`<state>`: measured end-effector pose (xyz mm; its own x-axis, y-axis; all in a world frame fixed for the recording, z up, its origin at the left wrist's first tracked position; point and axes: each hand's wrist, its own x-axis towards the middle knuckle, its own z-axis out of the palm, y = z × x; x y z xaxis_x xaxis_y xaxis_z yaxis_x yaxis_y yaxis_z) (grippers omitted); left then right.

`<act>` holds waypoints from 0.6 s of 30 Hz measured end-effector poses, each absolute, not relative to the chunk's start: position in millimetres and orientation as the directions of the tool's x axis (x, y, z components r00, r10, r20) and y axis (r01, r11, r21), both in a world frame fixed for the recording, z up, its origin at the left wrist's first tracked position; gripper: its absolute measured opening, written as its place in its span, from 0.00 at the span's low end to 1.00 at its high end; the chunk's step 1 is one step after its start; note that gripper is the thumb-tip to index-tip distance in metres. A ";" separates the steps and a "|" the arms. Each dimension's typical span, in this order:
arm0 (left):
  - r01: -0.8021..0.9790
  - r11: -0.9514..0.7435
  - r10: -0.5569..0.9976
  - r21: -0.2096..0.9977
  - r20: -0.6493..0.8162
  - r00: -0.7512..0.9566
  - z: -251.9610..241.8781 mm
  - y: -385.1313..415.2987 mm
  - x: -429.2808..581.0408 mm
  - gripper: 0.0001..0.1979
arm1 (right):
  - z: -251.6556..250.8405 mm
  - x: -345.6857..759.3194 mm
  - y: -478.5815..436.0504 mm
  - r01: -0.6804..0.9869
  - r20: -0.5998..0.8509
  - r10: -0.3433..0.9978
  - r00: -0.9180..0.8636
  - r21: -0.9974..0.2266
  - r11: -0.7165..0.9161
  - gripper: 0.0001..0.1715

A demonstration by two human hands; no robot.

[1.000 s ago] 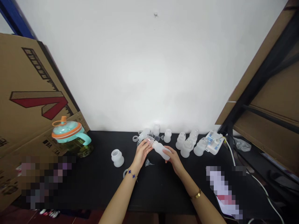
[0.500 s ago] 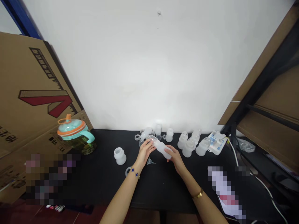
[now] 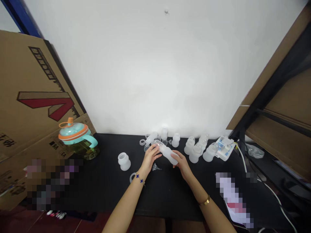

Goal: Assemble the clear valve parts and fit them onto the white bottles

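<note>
Two hands: left hand [image 3: 149, 158] half-curled against cap [image 3: 158, 143], hold unclear; right hand [image 3: 181, 162] wrapped round bottle [image 3: 168, 153].
Bottle: tilted over worktop [image 3: 170, 199], cap at its upper end.
Cap: could slip if pressed askew.

A frosted white bottle [image 3: 169, 155], clear cover [image 3: 158, 144] at its neck, is held aslant.
</note>
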<state>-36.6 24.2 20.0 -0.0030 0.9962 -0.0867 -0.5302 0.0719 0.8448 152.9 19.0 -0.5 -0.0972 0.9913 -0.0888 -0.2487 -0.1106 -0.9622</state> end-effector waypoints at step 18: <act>-0.544 0.071 0.995 0.836 -0.099 -0.023 16.4 25.2 -36.2 0.20 | 0.0 152.6 17.1 -0.243 -0.086 0.990 -0.113 -0.964 -0.112 0.30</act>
<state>-36.2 25.2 16.4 -0.0225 0.9948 -0.0992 -0.5437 0.0711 0.8363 152.6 17.1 0.0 -0.1127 0.9899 -0.0863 -0.2429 -0.1117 -0.9636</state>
